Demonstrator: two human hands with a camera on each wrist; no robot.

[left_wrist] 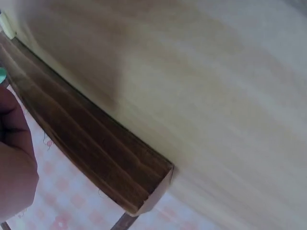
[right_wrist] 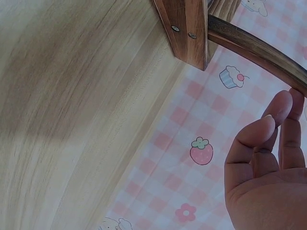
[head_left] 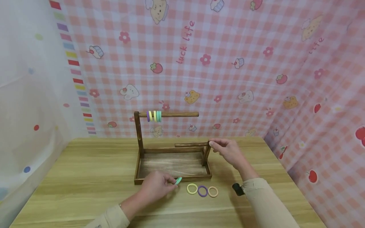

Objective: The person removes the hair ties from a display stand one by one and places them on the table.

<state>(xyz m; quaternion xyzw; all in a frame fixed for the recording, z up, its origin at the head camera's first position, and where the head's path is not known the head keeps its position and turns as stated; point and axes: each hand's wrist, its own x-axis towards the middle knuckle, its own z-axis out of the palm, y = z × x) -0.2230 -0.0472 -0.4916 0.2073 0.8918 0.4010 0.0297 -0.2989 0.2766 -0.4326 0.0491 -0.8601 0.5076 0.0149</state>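
The left hand (head_left: 155, 186) lies low over the bench (head_left: 85, 177), forearm coming in from the near edge, its fingers curled and pinching a green ring (head_left: 178, 180) at their tips. Just beyond those fingers runs the front wall of the wooden stand's tray (head_left: 174, 164). To the right of the pinched ring three more rings lie flat on the bench in a row: a yellow ring (head_left: 192, 188), a purple ring (head_left: 202, 191) and an orange ring (head_left: 213, 192).

The right hand (head_left: 228, 151) is raised above the bench, wrist bent down, fingertips closed narrowly on the right end of the lower rod (head_left: 191, 144). In the right wrist view the fingers (right_wrist: 283, 124) reach up to that rod. Above and left of them, the upper rod (head_left: 171, 114) carries several coloured rings (head_left: 154, 116) near its left post.
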